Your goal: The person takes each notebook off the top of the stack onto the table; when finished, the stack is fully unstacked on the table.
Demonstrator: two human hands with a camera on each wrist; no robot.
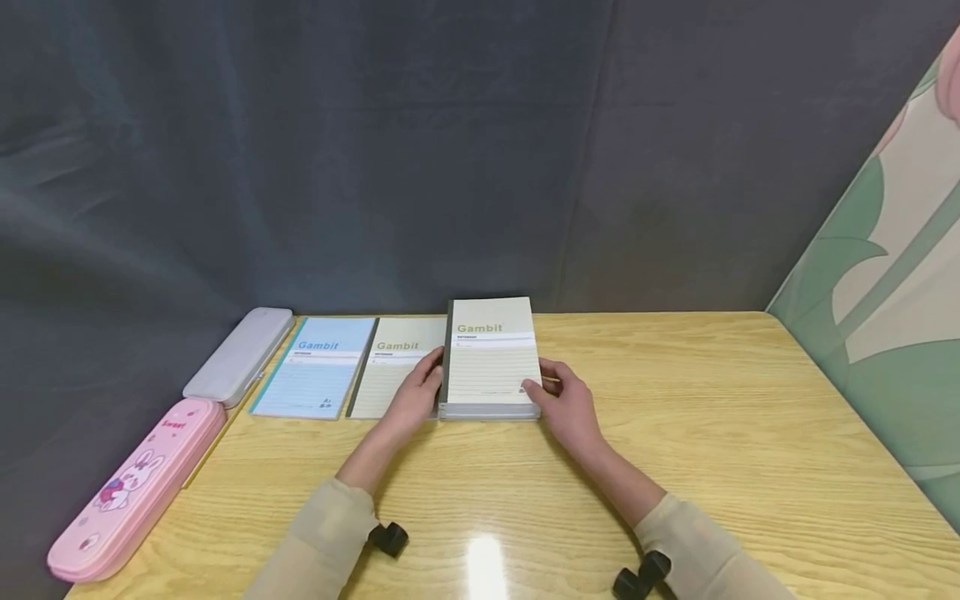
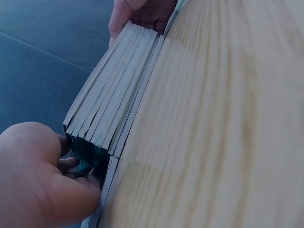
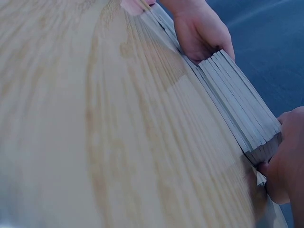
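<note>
A thick stack of notebooks lies between my two hands, its top cover cream with a dark spine and the word Gambit. My left hand grips the stack's spine side, fingers curled at the edge. From the other side my right hand holds it, thumb over the lower right corner of the cover and fingers along the side. The page edges show as several layers in the left wrist view. Left of the stack, a cream notebook lies flat, partly covered by my left hand. Beside that lies a blue notebook.
At the left edge of the wooden table lie a pale grey-white case and a pink pencil case with a rabbit picture. A dark curtain hangs behind the table. Leaf-patterned fabric borders the right side.
</note>
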